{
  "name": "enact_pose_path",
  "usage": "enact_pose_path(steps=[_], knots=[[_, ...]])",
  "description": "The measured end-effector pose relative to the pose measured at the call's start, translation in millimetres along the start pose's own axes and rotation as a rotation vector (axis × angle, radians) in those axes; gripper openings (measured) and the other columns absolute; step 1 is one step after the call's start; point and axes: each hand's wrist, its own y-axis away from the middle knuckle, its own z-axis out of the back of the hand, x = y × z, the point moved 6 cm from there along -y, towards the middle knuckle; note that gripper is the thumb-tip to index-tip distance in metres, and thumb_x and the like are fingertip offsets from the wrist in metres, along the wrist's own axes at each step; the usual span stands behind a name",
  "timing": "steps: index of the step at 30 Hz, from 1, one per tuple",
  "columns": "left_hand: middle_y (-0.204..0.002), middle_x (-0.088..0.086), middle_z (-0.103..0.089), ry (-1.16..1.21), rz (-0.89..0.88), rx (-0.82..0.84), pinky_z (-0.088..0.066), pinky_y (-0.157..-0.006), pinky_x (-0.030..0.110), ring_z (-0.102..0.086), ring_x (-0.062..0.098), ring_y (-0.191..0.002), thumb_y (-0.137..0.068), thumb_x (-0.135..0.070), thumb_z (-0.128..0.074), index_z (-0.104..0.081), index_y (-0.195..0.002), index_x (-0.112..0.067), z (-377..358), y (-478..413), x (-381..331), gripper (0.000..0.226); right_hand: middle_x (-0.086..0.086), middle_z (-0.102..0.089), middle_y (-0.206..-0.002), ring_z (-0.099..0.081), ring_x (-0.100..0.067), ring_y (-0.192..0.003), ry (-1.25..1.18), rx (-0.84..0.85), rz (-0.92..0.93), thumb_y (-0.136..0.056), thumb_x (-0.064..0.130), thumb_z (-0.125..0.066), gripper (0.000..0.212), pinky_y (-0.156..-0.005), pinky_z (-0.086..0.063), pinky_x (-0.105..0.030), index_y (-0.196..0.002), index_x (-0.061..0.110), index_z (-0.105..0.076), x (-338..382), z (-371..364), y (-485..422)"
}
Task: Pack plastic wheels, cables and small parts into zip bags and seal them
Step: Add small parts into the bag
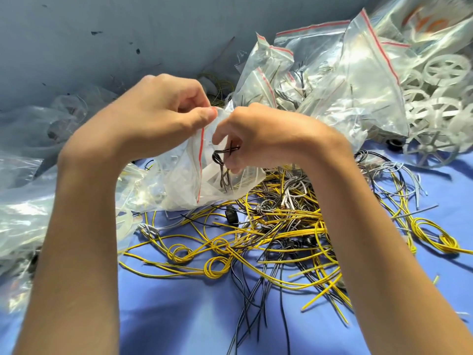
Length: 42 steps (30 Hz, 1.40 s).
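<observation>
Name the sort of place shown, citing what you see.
Probably a small parts-packing workbench: heaped red-striped zip bags, a tangle of yellow and black cables, and piled white plastic wheels.

The surface is covered with a plain blue-violet cloth. The zip bag in the middle is clear and colourless, and a thin red stripe is printed along its mouth. A black cable is seen at this mouth. Most of the loose cables on the near side are bright yellow; grey, whitish and black ones are mixed among them. Small black rings are found in the pile. The heap of bags at the far right is also clear, with the same red stripes. The wheels at the right are milky white. The wall behind is pale grey-blue, marked with dark specks.
</observation>
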Motion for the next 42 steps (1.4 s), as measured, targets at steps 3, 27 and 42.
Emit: enact_pose_path(steps=[3, 27, 42], knots=[[-0.078, 0.002, -0.069, 0.013, 0.007, -0.014, -0.043, -0.068, 0.030, -0.057, 0.017, -0.071, -0.091, -0.028, -0.059, -0.066, -0.085, -0.018, 2, 1, 4, 0.014, 0.002, -0.065, -0.086, -0.057, -0.009, -0.072, 0.056, -0.048, 0.150, -0.089, 0.017, -0.058, 0.016, -0.072, -0.049, -0.032, -0.101, 0.013, -0.066, 10, 0, -2], [-0.079, 0.008, -0.068, -0.008, 0.004, 0.016, -0.044, -0.070, 0.034, -0.058, 0.023, -0.074, -0.091, -0.026, -0.060, -0.066, -0.087, -0.017, 3, 1, 3, 0.012, 0.002, -0.073, -0.087, -0.062, -0.002, -0.060, -0.011, 0.182, 0.049, -0.100, 0.042, -0.037, 0.037, -0.064, -0.048, -0.014, -0.113, 0.018, -0.062, 0, -22, -9], [-0.072, -0.010, -0.053, 0.018, -0.180, 0.018, -0.036, -0.053, 0.011, -0.045, -0.001, -0.058, -0.078, -0.035, -0.069, -0.059, -0.090, -0.026, -5, 5, -40, 0.018, 0.012, -0.069, -0.100, -0.065, -0.013, -0.092, -0.039, 0.184, -0.147, -0.070, 0.038, -0.079, 0.042, -0.089, -0.051, -0.036, -0.108, 0.038, -0.061, -58, 13, 22]])
